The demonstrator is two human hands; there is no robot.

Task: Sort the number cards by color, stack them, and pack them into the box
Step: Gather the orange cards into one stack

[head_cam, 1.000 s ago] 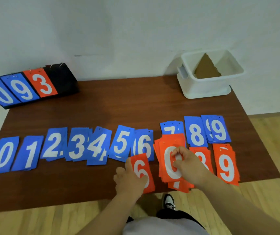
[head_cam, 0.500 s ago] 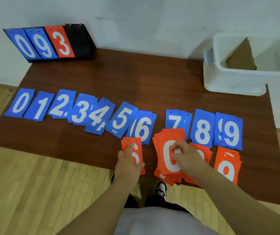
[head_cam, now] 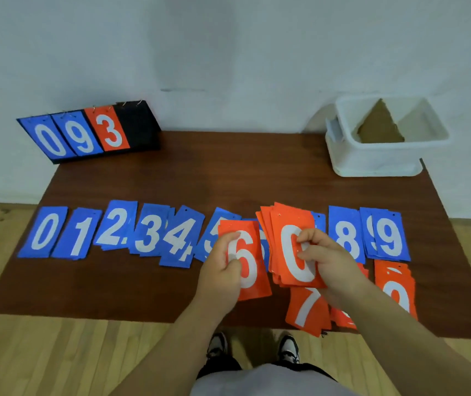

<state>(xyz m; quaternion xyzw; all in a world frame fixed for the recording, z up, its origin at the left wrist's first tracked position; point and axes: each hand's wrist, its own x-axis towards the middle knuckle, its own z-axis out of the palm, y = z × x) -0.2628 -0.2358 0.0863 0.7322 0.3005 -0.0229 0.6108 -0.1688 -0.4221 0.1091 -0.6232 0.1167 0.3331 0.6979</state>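
My left hand (head_cam: 223, 270) holds an orange 6 card (head_cam: 250, 270) lifted above the table. My right hand (head_cam: 328, 261) grips a thick orange stack with a 0 on top (head_cam: 288, 247), also raised. Beneath them lie an orange 7 pile (head_cam: 307, 310) and an orange 9 pile (head_cam: 397, 287); another orange pile is mostly hidden under my right forearm. Blue cards 0 (head_cam: 44, 232) through 5 run in a row along the table's left, with blue 8 (head_cam: 345, 232) and blue 9 (head_cam: 388, 238) at the right. The blue 6 and 7 are mostly covered.
A white plastic box (head_cam: 371, 158) with a brown cardboard piece inside stands at the table's back right corner. A black flip scoreboard (head_cam: 88, 132) showing 0, 9, 3 leans at the back left. The dark wooden table (head_cam: 228, 172) sits against a white wall.
Both hands have lifted their orange cards off the table and up over the blue row. The orange 7 pile under the stack is now uncovered. The head camera has shifted.
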